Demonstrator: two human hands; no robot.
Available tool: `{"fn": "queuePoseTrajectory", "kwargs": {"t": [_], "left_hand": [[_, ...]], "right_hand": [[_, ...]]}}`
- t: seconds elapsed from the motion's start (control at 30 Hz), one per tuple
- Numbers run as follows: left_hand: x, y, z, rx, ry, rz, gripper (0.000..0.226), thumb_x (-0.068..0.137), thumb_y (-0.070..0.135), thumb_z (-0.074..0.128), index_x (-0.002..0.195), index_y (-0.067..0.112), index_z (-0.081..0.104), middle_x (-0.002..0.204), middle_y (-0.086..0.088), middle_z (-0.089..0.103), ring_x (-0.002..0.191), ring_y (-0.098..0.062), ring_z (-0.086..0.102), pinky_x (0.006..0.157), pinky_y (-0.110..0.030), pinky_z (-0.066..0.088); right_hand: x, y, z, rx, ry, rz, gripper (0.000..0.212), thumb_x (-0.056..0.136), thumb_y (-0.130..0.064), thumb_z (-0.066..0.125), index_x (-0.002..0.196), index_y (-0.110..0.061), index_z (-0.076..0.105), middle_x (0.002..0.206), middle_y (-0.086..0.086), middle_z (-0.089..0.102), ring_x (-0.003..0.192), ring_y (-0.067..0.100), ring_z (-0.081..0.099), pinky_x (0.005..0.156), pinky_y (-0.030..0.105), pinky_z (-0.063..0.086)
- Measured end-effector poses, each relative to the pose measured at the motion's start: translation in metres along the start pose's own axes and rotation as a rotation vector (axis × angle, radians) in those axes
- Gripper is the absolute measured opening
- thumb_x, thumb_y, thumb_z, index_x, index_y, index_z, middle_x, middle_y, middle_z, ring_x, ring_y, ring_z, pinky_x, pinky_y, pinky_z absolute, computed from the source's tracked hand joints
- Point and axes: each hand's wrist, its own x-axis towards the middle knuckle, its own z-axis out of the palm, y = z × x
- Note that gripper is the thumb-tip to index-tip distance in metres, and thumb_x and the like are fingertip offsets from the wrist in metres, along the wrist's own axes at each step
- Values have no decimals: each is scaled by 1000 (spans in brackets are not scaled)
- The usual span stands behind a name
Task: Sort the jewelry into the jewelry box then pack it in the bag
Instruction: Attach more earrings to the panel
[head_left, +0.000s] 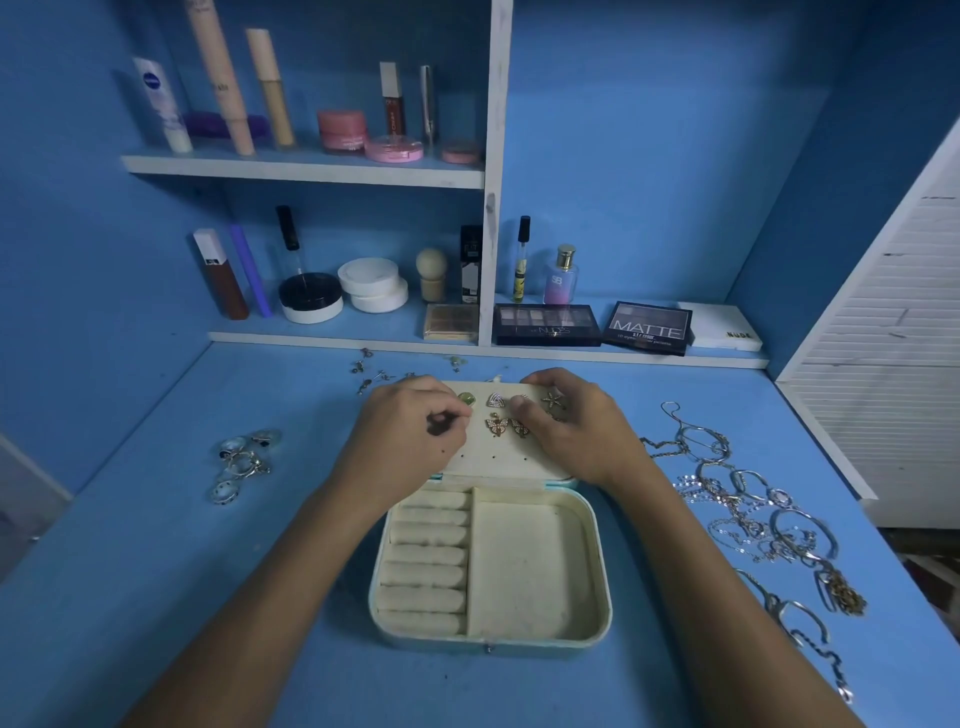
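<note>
Mostly tiny, light studs: left hand (410, 431) pinches fingers nearly closed over lid panel (498, 457), frame centre (can't tell if holding one). Right hand (566, 421) curled, steadying panel. Grip by face, posts bend.

- The left hand (410, 428) covers the left part of the cream perforated earring panel (498, 457) in the open jewelry box lid; what its curled fingertips pinch is too small to tell.
- The right hand (571, 423) hides the panel's right edge and part of the gold starfish earring (551, 400).
- The small loose earrings (371, 370) behind the lid are too tiny to tell apart.
- The tangled silver and gold chains (753, 514) blur together.
- Both forearms are cut off by the bottom edge.
</note>
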Motion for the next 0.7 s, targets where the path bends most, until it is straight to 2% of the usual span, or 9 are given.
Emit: {"fn": "queuePoseTrajectory", "kwargs": {"t": [0.1,0.23,0.37,0.47,0.53,0.7], "left_hand": [[-1,0,-2,24,-15,-3,13,80,6,77,88,14,80,86,11,68,71,1,62,73,-5,48],[-4,4,-8,20,-21,-59,13,81,9,76,89,19,78,85,16,63,78,0,63,71,-8,48],[-8,19,-16,-26,-9,-179,13,84,14,74,88,26,69,89,16,66,82,5,64,73,-13,49],[-14,38,-19,-106,7,-292,13,87,16,69,85,27,63,87,15,68,70,4,62,61,-9,44],[-21,48,-18,-149,25,-362,13,88,18,67,85,29,60,89,14,67,62,2,59,55,-8,39],[-32,63,-17,-232,42,-461,14,91,20,62,96,32,56,101,17,65,79,7,61,61,-6,40]], "right_hand": [[-3,-4,-2,1,6,-12,33,89,-53,66,114,-32,63,108,-3,65,108,18,57,91,31,47],[-6,-10,-4,-2,13,-19,34,90,-50,66,117,-28,64,109,-6,64,110,17,57,91,29,45],[-8,-15,-6,9,14,-20,35,90,-48,67,118,-27,63,109,-8,62,110,13,56,86,25,41],[-10,-17,-8,17,25,-35,33,90,-47,68,117,-27,63,106,-9,64,106,11,58,79,20,41],[-10,-19,-9,19,30,-49,33,90,-47,68,117,-28,63,107,-8,65,105,11,59,81,21,42],[-13,-23,-15,47,38,-78,29,90,-47,68,113,-31,63,103,-9,67,100,13,63,83,28,51]]}}
